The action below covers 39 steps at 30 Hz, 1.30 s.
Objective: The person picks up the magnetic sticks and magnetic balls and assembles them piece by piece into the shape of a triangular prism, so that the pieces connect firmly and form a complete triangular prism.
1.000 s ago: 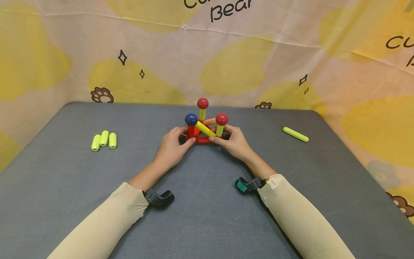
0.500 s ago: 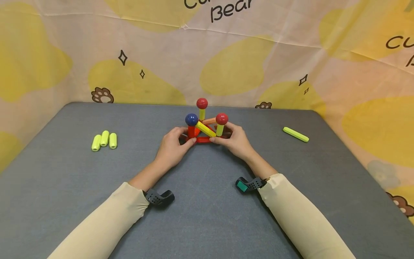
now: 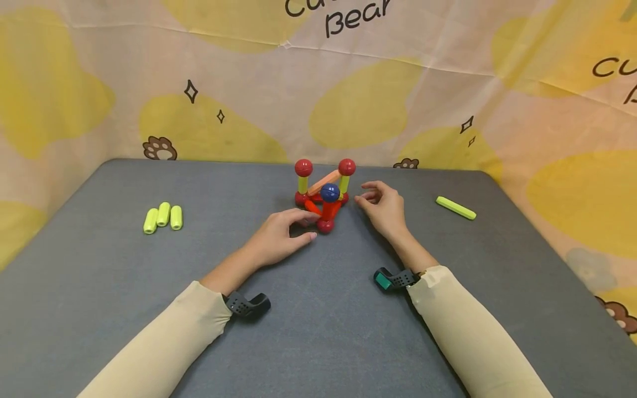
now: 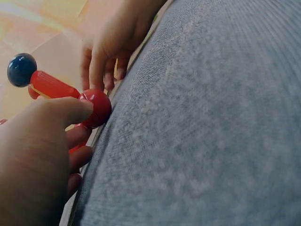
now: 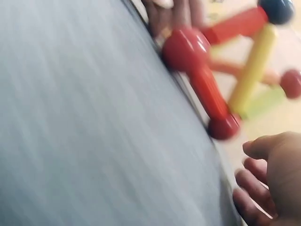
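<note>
Rod-and-ball assembly point(image 3: 330, 192) is standing at centre, three uprights point(image 3: 303, 184) capped; green rods point(image 3: 163, 214) (left) and green stick point(image 3: 455, 208) (right) are lying unattached. Left hand point(image 3: 276, 235) is gaping beside it, contact unclear; right hand point(image 3: 386, 211) is hovering empty.

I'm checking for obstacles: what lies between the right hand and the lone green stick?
Only bare grey tabletop between the right hand and the green stick, in the head view.

On the patterned cloth backdrop point(image 3: 259, 77), dark lettering point(image 3: 357, 18) is reading "Bear", while a line above it is starting with "Cu" and running past the top edge. Farther right, a 2nd print point(image 3: 614, 67) is showing "Cu" above a cut-off letter.
</note>
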Tool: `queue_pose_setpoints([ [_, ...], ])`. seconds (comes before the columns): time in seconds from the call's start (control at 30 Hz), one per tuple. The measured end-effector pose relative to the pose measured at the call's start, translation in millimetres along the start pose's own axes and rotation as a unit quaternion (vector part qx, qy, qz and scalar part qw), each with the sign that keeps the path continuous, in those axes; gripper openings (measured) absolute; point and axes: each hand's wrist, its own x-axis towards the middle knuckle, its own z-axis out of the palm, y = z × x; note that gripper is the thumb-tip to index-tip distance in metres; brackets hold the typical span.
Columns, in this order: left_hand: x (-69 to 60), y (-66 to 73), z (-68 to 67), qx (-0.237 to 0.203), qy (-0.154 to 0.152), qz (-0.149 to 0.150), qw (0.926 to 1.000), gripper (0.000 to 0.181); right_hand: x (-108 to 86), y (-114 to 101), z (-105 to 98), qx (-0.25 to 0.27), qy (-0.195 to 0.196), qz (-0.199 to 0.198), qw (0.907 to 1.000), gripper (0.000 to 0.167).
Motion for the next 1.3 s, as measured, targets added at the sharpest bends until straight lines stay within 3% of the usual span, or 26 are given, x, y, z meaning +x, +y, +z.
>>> queue_pose_setpoints([
  [0.07, 1.5, 0.2, 0.9, 0.007, 0.028, -0.002, 0.9996, 0.030, 3.7, 11, -13, -0.043, 0.044, -0.011, 0.9980, 0.030],
  [0.17, 4.3, -0.1, 1.3, 0.012, 0.109, -0.041, 0.9931, 0.021, 6.2, 32, -36, -0.118, 0.129, 0.002, 0.9846, 0.029],
  [0.23, 5.6, -0.5, 0.8, 0.014, 0.152, -0.081, 0.9849, 0.021, 5.5, 46, -50, -0.156, 0.172, 0.039, 0.9719, 0.032],
  [0.3, 6.3, -0.8, -0.5, 0.014, 0.169, -0.114, 0.9789, 0.027, 3.1, 57, -60, -0.166, 0.183, 0.093, 0.9645, 0.039],
  [0.4, 7.2, -1.2, -2.5, 0.024, 0.146, -0.138, 0.9793, 0.044, -0.9, 65, -67, -0.169, 0.146, 0.168, 0.9600, 0.051],
  [0.5, 8.7, -0.8, -4.5, 0.029, 0.117, -0.141, 0.9827, 0.063, -1.8, 65, -66, -0.181, 0.094, 0.193, 0.9597, 0.056],
  [0.63, 10.9, -0.4, -5.8, 0.017, 0.096, -0.141, 0.9852, 0.078, 1.0, 60, -60, -0.193, 0.049, 0.152, 0.9682, 0.051],
  [0.73, 14.2, -1.3, -5.4, 0.008, 0.088, -0.143, 0.9858, 0.082, 3.4, 57, -57, -0.188, 0.040, 0.114, 0.9748, 0.047],
  [0.9, 26.0, -6.1, -2.1, -0.015, 0.085, -0.140, 0.9863, 0.079, 6.7, 59, -56, -0.189, 0.054, 0.078, 0.9774, 0.035],
  [1.1, 41.2, -15.0, 1.4, -0.060, 0.106, -0.144, 0.9821, 0.066, 4.4, 60, -53, -0.185, 0.043, 0.070, 0.9793, 0.028],
  [1.3, 50.7, -17.5, 3.9, -0.057, 0.134, -0.115, 0.9827, 0.041, 4.1, 59, -52, -0.191, 0.047, 0.069, 0.9780, 0.027],
])
